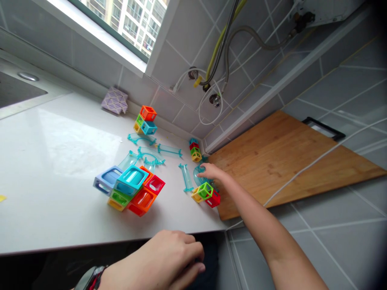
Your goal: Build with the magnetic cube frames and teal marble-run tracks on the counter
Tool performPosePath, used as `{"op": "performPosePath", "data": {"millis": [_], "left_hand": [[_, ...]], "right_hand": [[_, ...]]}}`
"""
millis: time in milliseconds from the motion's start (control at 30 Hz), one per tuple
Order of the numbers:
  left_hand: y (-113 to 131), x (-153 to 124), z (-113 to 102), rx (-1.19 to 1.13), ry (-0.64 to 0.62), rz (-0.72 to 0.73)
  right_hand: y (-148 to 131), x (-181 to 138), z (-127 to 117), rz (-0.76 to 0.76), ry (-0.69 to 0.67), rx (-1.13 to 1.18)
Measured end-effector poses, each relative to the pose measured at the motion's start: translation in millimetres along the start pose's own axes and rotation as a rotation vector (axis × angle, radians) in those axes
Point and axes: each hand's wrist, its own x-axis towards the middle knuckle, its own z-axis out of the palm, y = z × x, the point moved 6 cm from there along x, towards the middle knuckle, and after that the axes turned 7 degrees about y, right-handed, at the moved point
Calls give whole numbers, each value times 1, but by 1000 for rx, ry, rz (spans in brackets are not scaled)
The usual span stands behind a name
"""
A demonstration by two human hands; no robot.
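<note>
My right hand (211, 172) reaches to the counter's right end, its thumb and fingers closed at a round clear teal marble-run piece (198, 177). Just in front of it sits a cluster of yellow, green and red cube blocks (205, 192); behind it stands a small block stack (195, 150). My left hand (166, 259) hangs before the counter's front edge, fingers curled and nothing visible in them. Nearest that hand on the counter is a larger multicoloured block cluster (130, 187). A straight teal track (186, 177) lies left of the round piece.
Several clear teal tracks (169, 150) lie mid-counter, near another block stack (146, 120). A lilac patterned object (115, 100) rests by the wall. A wooden board (272, 161) leans at right, crossed by a white cable (302, 171). A sink (18, 90) is at far left.
</note>
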Motion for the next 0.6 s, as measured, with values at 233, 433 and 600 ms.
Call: {"op": "performPosePath", "data": {"millis": [233, 433, 600], "left_hand": [[-1, 0, 0, 15, 4, -7], [-5, -1, -3, 26, 20, -16], [-10, 1, -1, -3, 42, -34]], "right_hand": [[-3, -24, -15, -13, 22, 55], [-7, -74, -40, -77, 50, 155], [-11, -128, -28, -137, -11, 218]]}}
